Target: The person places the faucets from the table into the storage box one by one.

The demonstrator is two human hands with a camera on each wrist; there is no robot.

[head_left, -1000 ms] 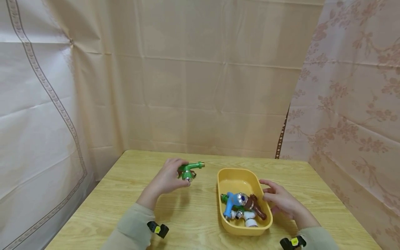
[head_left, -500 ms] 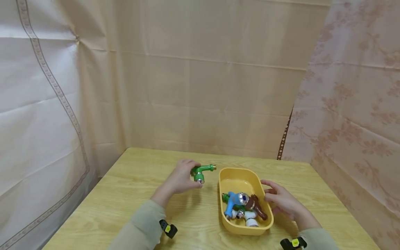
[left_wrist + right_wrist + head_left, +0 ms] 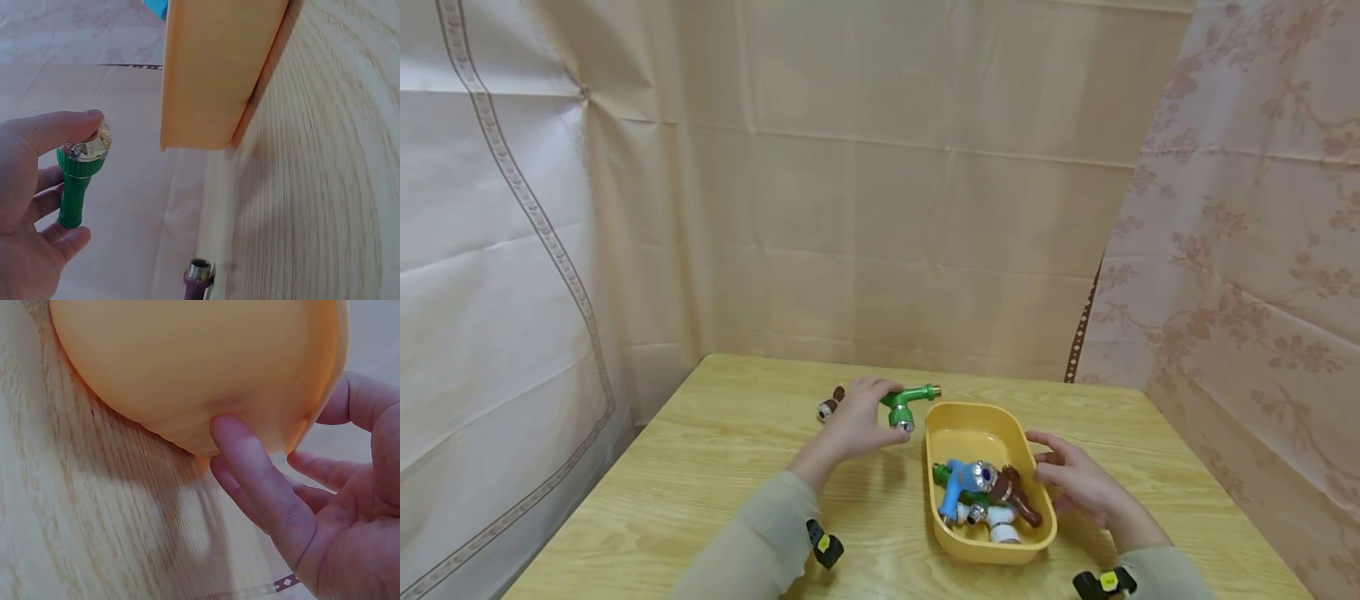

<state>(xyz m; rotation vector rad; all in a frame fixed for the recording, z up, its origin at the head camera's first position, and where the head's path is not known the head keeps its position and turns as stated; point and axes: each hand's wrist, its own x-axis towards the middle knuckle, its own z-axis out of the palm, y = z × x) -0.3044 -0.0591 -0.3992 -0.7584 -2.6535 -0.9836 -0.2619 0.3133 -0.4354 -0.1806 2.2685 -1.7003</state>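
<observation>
A green plastic tap point(image 3: 917, 394) with a silver-capped knob is pinched between the thumb and fingers of my left hand point(image 3: 854, 423). It is held above the table, just left of the yellow tub point(image 3: 985, 552). The left wrist view has the thumb on the cap of the tap point(image 3: 74, 197) and fingers around its body. On the tub's right side, my right hand point(image 3: 1086, 483) touches the outer wall with extended fingers point(image 3: 253, 469). Lying in the tub's near half are a blue tap point(image 3: 952, 492), a brown tap point(image 3: 1021, 507), a white tap point(image 3: 1002, 523) and green pieces, partly overlapping.
A brown tap point(image 3: 829, 406) lies on the wooden table point(image 3: 700, 467) behind my left hand, partly hidden by it. Pale curtains point(image 3: 910, 208) hang behind the table and at both sides.
My left hand has carried the green tap rightward toward the tub, uncovering the brown tap on the table. The right hand and the tub stay in place.
</observation>
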